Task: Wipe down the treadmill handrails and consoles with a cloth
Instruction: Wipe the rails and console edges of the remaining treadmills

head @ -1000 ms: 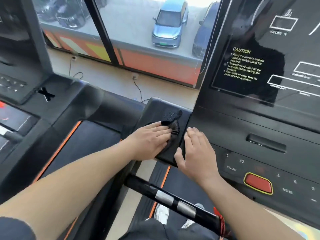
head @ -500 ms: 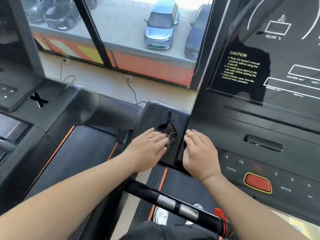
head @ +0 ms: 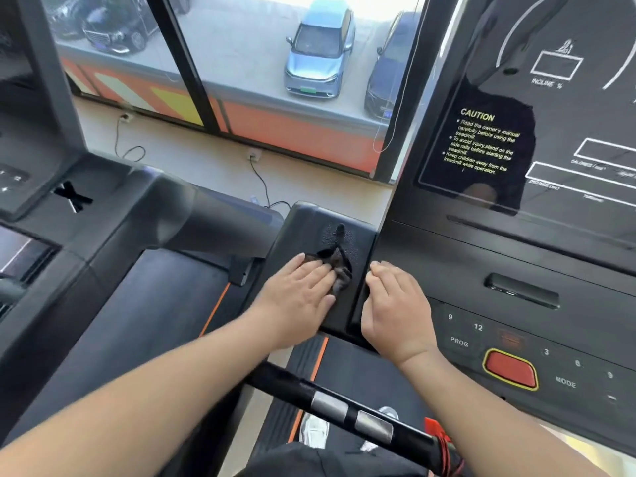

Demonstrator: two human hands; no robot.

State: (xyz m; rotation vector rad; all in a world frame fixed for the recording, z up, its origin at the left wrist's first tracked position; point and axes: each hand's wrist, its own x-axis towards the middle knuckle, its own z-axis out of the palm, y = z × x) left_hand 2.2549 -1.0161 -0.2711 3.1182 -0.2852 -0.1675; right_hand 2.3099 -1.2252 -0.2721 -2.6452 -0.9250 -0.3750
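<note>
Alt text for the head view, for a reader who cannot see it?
A person's left hand presses a dark cloth flat onto the black side panel of a treadmill console; the right hand rests beside it, fingers curled. A red button and a black handrail lie nearer the camera.

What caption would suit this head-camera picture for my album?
Left hand presses a dark cloth onto the treadmill's side panel; right hand rests curled beside it.
</note>
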